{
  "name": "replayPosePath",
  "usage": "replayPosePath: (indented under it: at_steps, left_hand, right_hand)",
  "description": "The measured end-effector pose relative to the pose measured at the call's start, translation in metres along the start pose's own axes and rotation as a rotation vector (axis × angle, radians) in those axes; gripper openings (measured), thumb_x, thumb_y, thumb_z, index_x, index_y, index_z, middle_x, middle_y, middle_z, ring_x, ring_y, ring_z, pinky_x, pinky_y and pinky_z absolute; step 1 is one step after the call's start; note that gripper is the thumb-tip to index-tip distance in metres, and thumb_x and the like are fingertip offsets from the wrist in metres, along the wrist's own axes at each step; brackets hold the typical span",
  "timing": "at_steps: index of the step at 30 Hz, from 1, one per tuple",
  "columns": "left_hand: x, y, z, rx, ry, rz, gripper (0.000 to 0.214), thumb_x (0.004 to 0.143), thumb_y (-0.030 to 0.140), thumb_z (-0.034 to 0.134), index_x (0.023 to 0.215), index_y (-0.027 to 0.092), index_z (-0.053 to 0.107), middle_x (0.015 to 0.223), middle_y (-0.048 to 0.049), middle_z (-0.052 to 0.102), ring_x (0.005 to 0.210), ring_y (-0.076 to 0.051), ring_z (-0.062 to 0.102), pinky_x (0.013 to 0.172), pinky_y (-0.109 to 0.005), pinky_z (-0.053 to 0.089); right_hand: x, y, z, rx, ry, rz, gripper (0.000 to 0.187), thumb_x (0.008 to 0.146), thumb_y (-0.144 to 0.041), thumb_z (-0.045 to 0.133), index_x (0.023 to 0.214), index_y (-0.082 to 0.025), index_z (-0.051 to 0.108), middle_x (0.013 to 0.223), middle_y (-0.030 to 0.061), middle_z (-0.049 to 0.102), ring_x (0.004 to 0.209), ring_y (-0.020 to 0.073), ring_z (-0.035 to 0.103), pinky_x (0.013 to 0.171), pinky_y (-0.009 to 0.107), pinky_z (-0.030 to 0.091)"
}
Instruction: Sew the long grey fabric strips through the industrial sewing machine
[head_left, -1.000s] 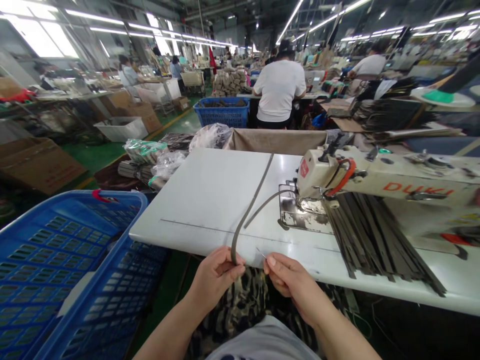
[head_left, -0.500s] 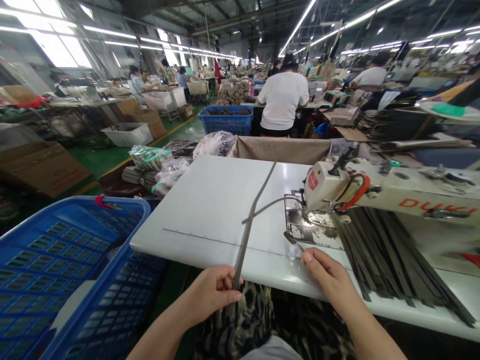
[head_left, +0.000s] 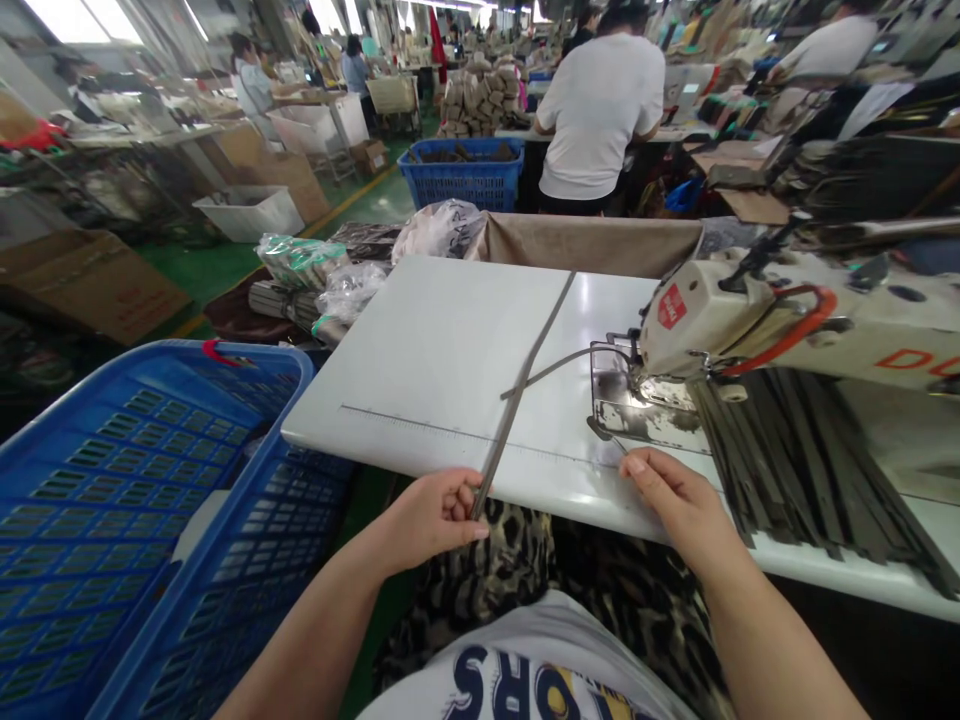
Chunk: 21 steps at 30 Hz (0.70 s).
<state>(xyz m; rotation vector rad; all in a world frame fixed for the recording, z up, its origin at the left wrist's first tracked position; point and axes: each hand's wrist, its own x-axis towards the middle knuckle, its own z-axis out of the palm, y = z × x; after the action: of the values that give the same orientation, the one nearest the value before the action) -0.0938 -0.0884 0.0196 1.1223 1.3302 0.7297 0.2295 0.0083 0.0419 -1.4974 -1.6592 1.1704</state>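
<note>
A long, flat grey-brown strip [head_left: 508, 422] slants across the white tabletop [head_left: 420, 350], apparently being readied.

At lower left stands a blue plastic lattice basket [head_left: 296, 378]; at lower centre, the left hand [head_left: 435, 515] has thumb and fingers clamped on the strip's near end. A curved grey-brown strip [head_left: 559, 362] crosses it mid-frame, reaching toward the needle. Right of centre, the right hand [head_left: 671, 490] pinches a slim, thin piece [head_left: 618, 442], too small to identify. Farther right are the cream sewing machine [head_left: 701, 315] and a fanned grey-brown bundle [head_left: 810, 470]. The next move likely calls for freeing the right fingers while the left ones keep the strip steady.
</note>
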Motion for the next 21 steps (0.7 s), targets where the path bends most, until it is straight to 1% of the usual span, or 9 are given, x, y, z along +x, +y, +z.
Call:
replayPosePath:
  at_steps: [6,10,12,14,16,17,19,21]
  left_hand:
    - [-0.004,0.006,0.001,-0.008,0.005,0.013,0.058,0.071,0.028,0.087,0.123,0.015,0.064,0.09,0.0003,0.063,0.072,-0.011,0.06,0.064,-0.023,0.047]
    - [-0.005,0.008,0.002,-0.061,-0.015,0.01,0.063,0.069,0.027,0.087,0.126,0.015,0.063,0.09,0.0003,0.063,0.074,-0.012,0.062,0.066,-0.024,0.049]
    - [-0.004,0.01,0.001,-0.081,-0.034,0.007,0.057,0.07,0.028,0.087,0.122,0.015,0.064,0.087,0.0007,0.063,0.076,-0.013,0.062,0.07,-0.025,0.05]
    - [-0.004,0.014,-0.001,-0.065,-0.058,0.015,0.044,0.076,0.03,0.083,0.114,0.015,0.067,0.083,0.0008,0.063,0.073,-0.012,0.061,0.068,-0.024,0.049]
    - [-0.002,0.019,-0.007,-0.062,-0.076,0.02,0.032,0.085,0.034,0.077,0.11,0.015,0.07,0.079,0.0003,0.063,0.07,-0.012,0.06,0.061,-0.022,0.044]
    - [-0.001,0.023,-0.011,-0.079,-0.08,0.02,0.031,0.088,0.036,0.074,0.11,0.016,0.071,0.078,-0.0003,0.064,0.069,-0.012,0.06,0.058,-0.021,0.041]
    - [0.003,0.031,-0.022,-0.148,-0.058,0.035,0.032,0.091,0.04,0.072,0.112,0.016,0.071,0.076,-0.0015,0.065,0.068,-0.013,0.061,0.054,-0.02,0.037]
    - [0.008,0.041,-0.037,-0.209,-0.011,0.088,0.034,0.09,0.043,0.074,0.11,0.016,0.072,0.076,-0.0029,0.067,0.067,-0.012,0.06,0.052,-0.019,0.035]
  right_hand:
    - [0.007,0.014,-0.003,-0.018,-0.003,-0.022,0.046,0.088,-0.07,0.061,0.078,-0.025,0.068,0.056,-0.0033,0.045,0.055,0.0185,0.04,0.054,0.031,0.03]
    - [0.007,0.013,-0.004,-0.012,-0.015,-0.01,0.044,0.09,-0.068,0.062,0.079,-0.025,0.068,0.057,-0.0044,0.044,0.053,0.0169,0.038,0.052,0.03,0.028]
    - [0.004,0.008,-0.004,-0.014,-0.011,0.002,0.043,0.091,-0.065,0.062,0.08,-0.024,0.068,0.058,-0.0047,0.045,0.054,0.0162,0.038,0.051,0.029,0.028]
    - [0.002,0.003,-0.004,-0.024,0.001,0.003,0.041,0.091,-0.063,0.062,0.08,-0.024,0.068,0.059,-0.0044,0.047,0.054,0.0162,0.039,0.051,0.028,0.029]
    - [0.001,-0.001,-0.004,-0.027,0.016,-0.006,0.041,0.09,-0.062,0.063,0.08,-0.024,0.069,0.058,-0.0036,0.049,0.055,0.0169,0.041,0.051,0.028,0.03]
    - [0.001,-0.001,-0.004,-0.023,0.02,-0.008,0.04,0.09,-0.062,0.063,0.079,-0.024,0.069,0.058,-0.0031,0.051,0.055,0.0174,0.043,0.051,0.028,0.03]
    - [0.001,-0.001,-0.003,-0.011,0.043,-0.013,0.039,0.089,-0.061,0.064,0.078,-0.024,0.069,0.059,-0.0022,0.054,0.057,0.0187,0.047,0.051,0.028,0.033]
    - [0.003,0.002,-0.002,-0.014,0.056,-0.022,0.038,0.088,-0.061,0.064,0.075,-0.025,0.068,0.061,-0.0011,0.058,0.062,0.0209,0.054,0.054,0.028,0.039]
